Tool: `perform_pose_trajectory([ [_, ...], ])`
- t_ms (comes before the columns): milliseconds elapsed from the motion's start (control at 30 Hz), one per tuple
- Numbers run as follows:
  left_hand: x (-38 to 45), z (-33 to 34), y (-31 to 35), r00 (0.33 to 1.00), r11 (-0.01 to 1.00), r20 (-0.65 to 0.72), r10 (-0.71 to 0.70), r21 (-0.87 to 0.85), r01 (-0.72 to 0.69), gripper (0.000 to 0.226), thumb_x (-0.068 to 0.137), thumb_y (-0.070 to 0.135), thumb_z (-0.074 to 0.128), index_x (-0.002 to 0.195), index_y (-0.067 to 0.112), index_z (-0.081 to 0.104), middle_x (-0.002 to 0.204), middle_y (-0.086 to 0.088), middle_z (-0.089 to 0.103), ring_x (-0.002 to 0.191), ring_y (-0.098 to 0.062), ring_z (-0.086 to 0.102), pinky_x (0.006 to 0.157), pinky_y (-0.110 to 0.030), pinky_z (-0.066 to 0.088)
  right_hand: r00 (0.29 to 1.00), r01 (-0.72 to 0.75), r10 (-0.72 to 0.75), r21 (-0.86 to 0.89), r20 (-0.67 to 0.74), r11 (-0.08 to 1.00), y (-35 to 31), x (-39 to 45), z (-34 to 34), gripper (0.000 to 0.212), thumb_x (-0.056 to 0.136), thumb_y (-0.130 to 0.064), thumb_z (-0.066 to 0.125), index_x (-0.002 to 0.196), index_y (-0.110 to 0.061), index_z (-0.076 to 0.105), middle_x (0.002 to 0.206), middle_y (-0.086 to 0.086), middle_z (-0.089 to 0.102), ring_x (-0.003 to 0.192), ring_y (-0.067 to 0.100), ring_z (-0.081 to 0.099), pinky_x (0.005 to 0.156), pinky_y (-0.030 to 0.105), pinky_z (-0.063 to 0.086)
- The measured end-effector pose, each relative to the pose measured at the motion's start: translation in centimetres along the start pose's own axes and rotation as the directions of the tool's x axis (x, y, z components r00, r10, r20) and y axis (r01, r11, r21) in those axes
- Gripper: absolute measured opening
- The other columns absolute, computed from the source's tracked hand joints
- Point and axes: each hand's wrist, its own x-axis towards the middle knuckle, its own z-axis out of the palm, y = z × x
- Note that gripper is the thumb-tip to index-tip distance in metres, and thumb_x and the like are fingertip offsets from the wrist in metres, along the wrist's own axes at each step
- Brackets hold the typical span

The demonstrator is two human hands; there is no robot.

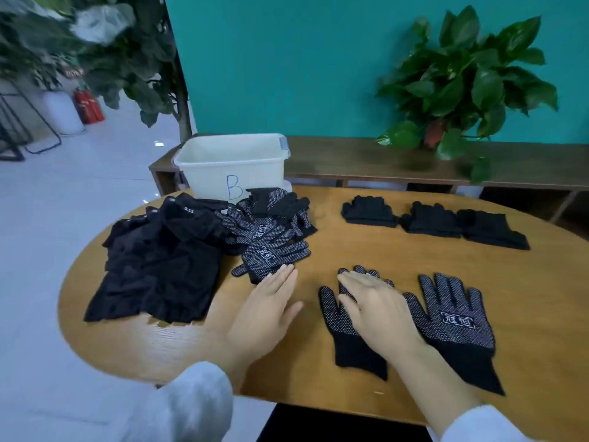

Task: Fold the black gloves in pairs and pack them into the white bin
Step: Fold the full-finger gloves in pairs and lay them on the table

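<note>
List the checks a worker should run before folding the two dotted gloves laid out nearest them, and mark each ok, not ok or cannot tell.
1. Two dotted gloves side by side: left glove, right glove: ok.
2. Right hand flat on left glove: ok.
3. Left hand holds nothing: ok.
4. Gloves stacked as a pair: not ok.
5. White bin open: ok.
6. Bin contents: cannot tell.

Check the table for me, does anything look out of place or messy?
Mostly tidy. The odd bit is the black clothing heaped in a rumpled pile at the table's left edge, beside the loose gloves; it isn't gloves. Three folded pairs sit in a row, not in the white bin.
</note>
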Motion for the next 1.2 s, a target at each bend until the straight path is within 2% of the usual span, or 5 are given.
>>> perform_pose_trajectory([
  [300, -1.4, -2.4, -9.5, 0.993, 0.991, -0.052, -0.105, 0.075, 0.109, 0.068, 0.093, 0.049, 0.026, 0.142, 0.007, 0.048, 0.152, -0.004, 0.04, 0.144, -0.016, 0.032, 0.119, -0.031, 0.021, 0.962, 0.242, -0.243, 0.028, 0.124, 0.97, -7.5, 6.1, 5.8, 0.024, 0.077, -0.017, 0.075, 0.101, -0.012, 0.07, 0.102, 0.003, 0.072, 0.101, 0.022, 0.067, 0.096, 0.032, 0.048],
  [567, -0.5, -1.6, -11.6, 0.994, 0.996, -0.079, -0.07, 0.045, 0.073, 0.056, 0.09, 0.025, 0.053, 0.141, 0.004, 0.049, 0.146, -0.006, 0.048, 0.138, -0.02, 0.041, 0.115, -0.027, 0.02, 0.881, 0.472, -0.471, -0.027, 0.051, 0.881, -9.9, 9.5, 10.3, 0.047, 0.075, -0.016, 0.034, 0.097, -0.011, 0.076, 0.111, 0.014, 0.071, 0.104, 0.026, 0.069, 0.088, 0.036, 0.056],
  [833, -0.7, -1.1, -12.7, 0.995, 0.995, -0.086, -0.051, 0.076, 0.058, 0.053, 0.092, 0.025, 0.045, 0.141, 0.004, 0.049, 0.146, -0.005, 0.05, 0.136, -0.019, 0.043, 0.114, -0.026, 0.022, 0.83, 0.557, -0.554, -0.069, 0.065, 0.828, -9.0, 10.4, 12.0, 0.035, 0.076, -0.016, 0.039, 0.077, -0.016, 0.073, 0.096, 0.005, 0.074, 0.095, 0.02, 0.07, 0.081, 0.026, 0.054],
  [1033, -0.8, -1.3, -12.3, 0.992, 0.997, -0.113, -0.06, 0.05, 0.066, 0.061, 0.089, 0.023, 0.054, 0.146, 0.007, 0.042, 0.151, -0.003, 0.041, 0.142, -0.015, 0.033, 0.117, -0.024, 0.015, 0.981, 0.192, -0.192, 0.266, -0.027, 0.944, -8.6, 9.3, 10.5, 0.015, 0.082, -0.023, 0.058, 0.087, -0.024, 0.072, 0.089, -0.01, 0.073, 0.085, 0.013, 0.068, 0.074, 0.026, 0.05],
  [1200, -0.6, -1.6, -11.0, 0.992, 0.999, -0.118, -0.042, -0.019, 0.04, 0.075, 0.085, 0.033, 0.065, 0.151, 0.013, 0.035, 0.156, 0.002, 0.033, 0.146, -0.008, 0.022, 0.118, -0.02, 0.008, 0.968, -0.247, 0.204, 0.725, 0.148, 0.644, -8.5, 8.3, 8.3, 0.012, 0.09, -0.016, 0.063, 0.086, -0.023, 0.072, 0.081, -0.016, 0.072, 0.079, 0.0, 0.065, 0.076, 0.024, 0.051],
])
